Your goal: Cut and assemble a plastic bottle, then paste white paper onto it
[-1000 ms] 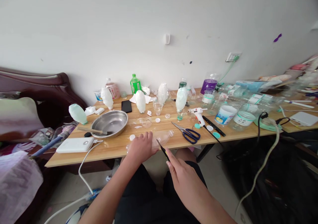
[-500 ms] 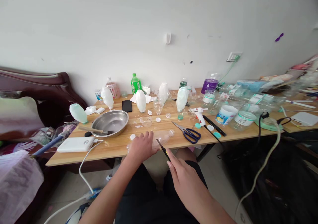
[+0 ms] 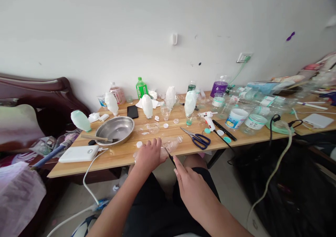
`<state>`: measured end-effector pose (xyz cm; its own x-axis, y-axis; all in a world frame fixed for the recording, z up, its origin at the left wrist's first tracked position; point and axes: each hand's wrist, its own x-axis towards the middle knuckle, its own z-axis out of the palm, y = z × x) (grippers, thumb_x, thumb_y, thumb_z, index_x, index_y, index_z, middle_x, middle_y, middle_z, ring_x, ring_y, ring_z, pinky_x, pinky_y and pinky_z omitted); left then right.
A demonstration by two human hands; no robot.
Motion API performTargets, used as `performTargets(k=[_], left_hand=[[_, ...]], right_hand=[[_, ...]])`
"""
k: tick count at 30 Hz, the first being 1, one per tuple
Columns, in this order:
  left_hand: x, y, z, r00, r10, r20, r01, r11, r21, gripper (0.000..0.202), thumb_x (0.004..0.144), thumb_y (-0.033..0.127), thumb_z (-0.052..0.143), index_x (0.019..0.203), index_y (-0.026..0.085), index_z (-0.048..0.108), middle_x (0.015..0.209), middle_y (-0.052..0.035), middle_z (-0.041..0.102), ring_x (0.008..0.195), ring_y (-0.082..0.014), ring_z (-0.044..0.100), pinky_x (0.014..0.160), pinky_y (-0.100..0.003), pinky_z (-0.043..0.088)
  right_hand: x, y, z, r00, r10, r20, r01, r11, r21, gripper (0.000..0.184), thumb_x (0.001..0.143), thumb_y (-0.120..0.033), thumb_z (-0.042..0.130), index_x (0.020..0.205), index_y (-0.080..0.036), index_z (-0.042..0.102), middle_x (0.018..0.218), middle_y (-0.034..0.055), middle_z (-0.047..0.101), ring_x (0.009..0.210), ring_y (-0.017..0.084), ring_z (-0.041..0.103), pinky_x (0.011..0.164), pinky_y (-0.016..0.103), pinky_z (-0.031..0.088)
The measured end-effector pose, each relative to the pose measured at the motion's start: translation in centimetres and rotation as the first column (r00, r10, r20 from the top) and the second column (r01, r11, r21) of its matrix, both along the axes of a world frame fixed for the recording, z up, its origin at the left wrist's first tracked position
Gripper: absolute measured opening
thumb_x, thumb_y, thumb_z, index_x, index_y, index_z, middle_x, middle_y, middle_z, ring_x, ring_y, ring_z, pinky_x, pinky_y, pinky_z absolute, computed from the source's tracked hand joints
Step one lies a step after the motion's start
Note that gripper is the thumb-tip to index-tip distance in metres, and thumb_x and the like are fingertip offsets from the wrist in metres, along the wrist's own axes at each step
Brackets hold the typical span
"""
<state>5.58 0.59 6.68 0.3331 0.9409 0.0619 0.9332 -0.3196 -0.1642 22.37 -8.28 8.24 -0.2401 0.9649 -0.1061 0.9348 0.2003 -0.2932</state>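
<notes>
A clear plastic bottle (image 3: 173,143) lies on its side at the table's front edge, its neck pointing right. My left hand (image 3: 149,155) is wrapped over its middle and holds it against the wood. In my right hand (image 3: 188,181) is a utility knife (image 3: 170,157), gripped by its dark handle. The blade tip meets the bottle's side just right of my left fingers; whether it has gone through cannot be made out. A white cap (image 3: 139,144) lies beyond my left hand. Dark-blue-handled scissors (image 3: 200,139) rest to the right of the bottle.
A metal bowl (image 3: 123,126) with a brush across it and a white power bank (image 3: 78,153) stand left. Several white-coated bottle pieces (image 3: 147,106) stand behind. A glue gun (image 3: 208,120), a white tub (image 3: 235,118) and several clear bottles (image 3: 254,122) crowd the right.
The knife has shifted slightly left, its blade tip now against the bottle near my left fingers. My left hand keeps its hold. The whole view has shifted a little.
</notes>
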Motion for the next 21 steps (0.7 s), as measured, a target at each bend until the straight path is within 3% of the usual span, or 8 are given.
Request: performTargets(k=[21], left_hand=[[0.02,0.07,-0.48,0.999,-0.018,-0.037,0.018,1.0,0.019,0.073,0.084,0.052,0.061,0.139,0.005,0.046,0.115,-0.0201,0.062,0.099,-0.0356,0.06,0.076,-0.043,0.047]], right_hand=[[-0.62,0.54,-0.46,0.994,0.026,0.107,-0.029,0.999,0.027,0.051,0.103,-0.022,0.03,0.153,-0.014,0.035,0.094,0.0165,0.072,0.079,0.029,0.074,0.06,0.033,0.052]])
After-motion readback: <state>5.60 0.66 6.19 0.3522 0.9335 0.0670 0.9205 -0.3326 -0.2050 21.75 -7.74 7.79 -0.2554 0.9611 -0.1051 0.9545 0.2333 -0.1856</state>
